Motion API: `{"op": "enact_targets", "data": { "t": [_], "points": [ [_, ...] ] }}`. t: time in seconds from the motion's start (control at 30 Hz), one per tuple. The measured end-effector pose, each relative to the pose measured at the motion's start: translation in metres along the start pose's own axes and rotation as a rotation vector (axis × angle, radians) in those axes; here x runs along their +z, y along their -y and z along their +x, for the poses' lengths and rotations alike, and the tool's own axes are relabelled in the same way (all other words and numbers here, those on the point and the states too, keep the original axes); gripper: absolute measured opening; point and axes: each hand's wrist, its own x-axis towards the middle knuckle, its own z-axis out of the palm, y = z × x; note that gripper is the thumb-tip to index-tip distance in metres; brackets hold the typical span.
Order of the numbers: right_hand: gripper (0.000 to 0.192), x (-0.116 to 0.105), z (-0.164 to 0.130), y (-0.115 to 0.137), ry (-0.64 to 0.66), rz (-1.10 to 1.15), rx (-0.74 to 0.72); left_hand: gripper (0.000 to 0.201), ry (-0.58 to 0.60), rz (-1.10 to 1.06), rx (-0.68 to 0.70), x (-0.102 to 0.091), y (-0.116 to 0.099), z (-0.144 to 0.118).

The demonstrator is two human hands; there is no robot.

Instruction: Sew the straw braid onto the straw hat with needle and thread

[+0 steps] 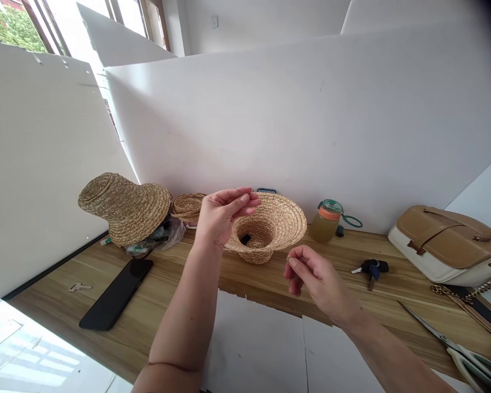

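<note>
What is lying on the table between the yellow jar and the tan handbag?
In the head view, a bunch of keys lies on the wooden table between the yellow jar and the tan handbag; otherwise the stretch is bare wood.

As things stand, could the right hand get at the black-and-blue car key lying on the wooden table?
Probably yes. The right hand hovers with fingertips pinched together, just left of the black-and-blue car key, and only bare wooden table lies between them. Whether the pinch holds something fine, I cannot tell.
</note>
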Motion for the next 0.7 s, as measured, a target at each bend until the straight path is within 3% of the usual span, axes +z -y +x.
{"op": "enact_targets", "data": {
  "t": [0.43,0.7],
  "points": [
    [0.034,0.0057,-0.0032,-0.0004,0.003,-0.044,-0.012,0.024,-0.154,0.127,0.071,-0.0011,0.0021,0.0031],
    [0.033,0.0084,-0.0027,-0.0060,0.007,-0.036,0.012,0.022,-0.160,0.106,0.065,-0.0023,0.0044,0.0043]
  ]
}}
